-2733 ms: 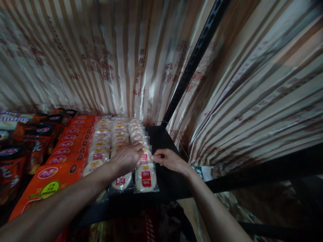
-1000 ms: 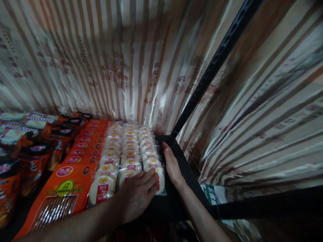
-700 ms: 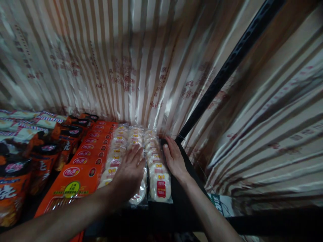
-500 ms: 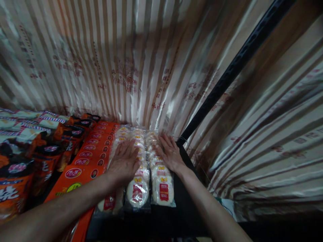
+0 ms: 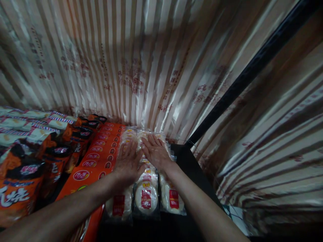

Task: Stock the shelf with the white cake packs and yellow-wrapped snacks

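Observation:
Three overlapping rows of clear packets lie on a black shelf, each packet with round white cakes and a red label. My left hand is flat over the left row of packets, fingers spread. Its thumb reaches toward the middle row of packets. Across the upper part of the middle and right rows lies my right hand, palm down with fingers stretched out. The near end of the right row of packets shows beside my right forearm. Neither hand grips anything.
Overlapping orange packets lie left of the white cakes. Further left stand orange-and-black bags and pale green packets. The black shelf meets a slanted black post. Striped, printed sheeting hangs behind.
My right hand has moved left, from the right row's outer edge onto the middle and right rows. My left hand stays flat on the packets. The view has shifted slightly.

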A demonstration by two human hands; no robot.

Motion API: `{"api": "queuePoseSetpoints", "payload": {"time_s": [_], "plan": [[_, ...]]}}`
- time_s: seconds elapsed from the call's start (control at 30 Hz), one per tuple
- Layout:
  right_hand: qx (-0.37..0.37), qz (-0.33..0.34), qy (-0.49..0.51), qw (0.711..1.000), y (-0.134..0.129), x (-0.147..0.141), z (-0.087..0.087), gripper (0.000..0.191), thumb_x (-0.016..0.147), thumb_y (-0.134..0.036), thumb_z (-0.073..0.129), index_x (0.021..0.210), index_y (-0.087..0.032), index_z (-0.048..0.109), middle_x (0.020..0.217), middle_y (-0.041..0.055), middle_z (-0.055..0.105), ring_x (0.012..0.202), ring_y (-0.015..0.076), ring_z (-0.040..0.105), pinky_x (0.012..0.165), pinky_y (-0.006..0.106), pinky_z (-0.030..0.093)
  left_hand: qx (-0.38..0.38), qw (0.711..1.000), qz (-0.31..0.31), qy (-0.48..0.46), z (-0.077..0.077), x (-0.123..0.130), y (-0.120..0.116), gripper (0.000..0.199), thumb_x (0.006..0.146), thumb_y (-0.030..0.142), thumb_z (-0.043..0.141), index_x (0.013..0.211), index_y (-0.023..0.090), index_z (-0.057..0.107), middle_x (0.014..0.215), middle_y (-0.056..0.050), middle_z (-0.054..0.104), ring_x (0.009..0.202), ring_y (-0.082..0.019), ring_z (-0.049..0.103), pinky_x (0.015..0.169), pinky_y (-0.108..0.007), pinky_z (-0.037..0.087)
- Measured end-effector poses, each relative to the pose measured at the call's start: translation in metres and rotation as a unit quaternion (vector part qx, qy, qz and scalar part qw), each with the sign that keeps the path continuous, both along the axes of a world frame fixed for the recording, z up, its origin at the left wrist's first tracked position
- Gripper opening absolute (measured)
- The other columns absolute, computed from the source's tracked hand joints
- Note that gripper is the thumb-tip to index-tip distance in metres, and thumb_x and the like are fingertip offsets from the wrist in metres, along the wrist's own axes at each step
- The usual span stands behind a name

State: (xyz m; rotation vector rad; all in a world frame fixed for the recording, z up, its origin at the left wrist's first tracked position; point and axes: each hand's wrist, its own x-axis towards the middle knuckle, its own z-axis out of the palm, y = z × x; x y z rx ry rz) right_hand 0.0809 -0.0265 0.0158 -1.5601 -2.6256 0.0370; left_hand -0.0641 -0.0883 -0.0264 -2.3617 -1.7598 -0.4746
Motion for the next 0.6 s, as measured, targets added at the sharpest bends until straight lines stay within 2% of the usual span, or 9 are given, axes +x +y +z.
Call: {"api": "queuePoseSetpoints", "payload": {"time_s": [0.17,0.4,0.6], "plan": [[-0.022,-0.009,0.007,1.0,0.008,-0.014,-0.005,0.051,0.096,-0.042,0.021,0.143,-0.025,0.03,0.152,0.0099,0.021,0.141,0.0265,0.012,0.111,0.047,0.016,0.032,0.999,-0.01,-0.009,-0.004,-0.003,0.0,0.064,0.084,0.059,0.043,0.136,0.022,0.041,0.145,-0.014,0.036,0.136,-0.034,0.024,0.109,-0.056,0.019],[-0.009,-0.015,0.022,1.0,0.01,-0.018,-0.013,0.053,0.096,-0.045,0.018,0.142,-0.023,0.033,0.152,0.0085,0.021,0.141,0.0255,0.015,0.111,0.045,0.019,0.057,0.997,-0.021,-0.042,-0.004,-0.004,-0.002,0.06,0.083,0.055,0.046,0.132,0.019,0.047,0.14,-0.017,0.043,0.132,-0.037,0.032,0.106,-0.057,0.026],[-0.01,-0.023,0.022,0.999,0.01,-0.021,-0.016,0.056,0.096,-0.047,0.014,0.142,-0.022,0.033,0.152,0.008,0.022,0.141,0.025,0.015,0.111,0.043,0.018,0.038,0.998,-0.026,-0.042,-0.001,-0.006,-0.003,0.06,0.084,0.053,0.046,0.131,0.016,0.048,0.138,-0.017,0.046,0.131,-0.037,0.033,0.108,-0.054,0.025]]}}
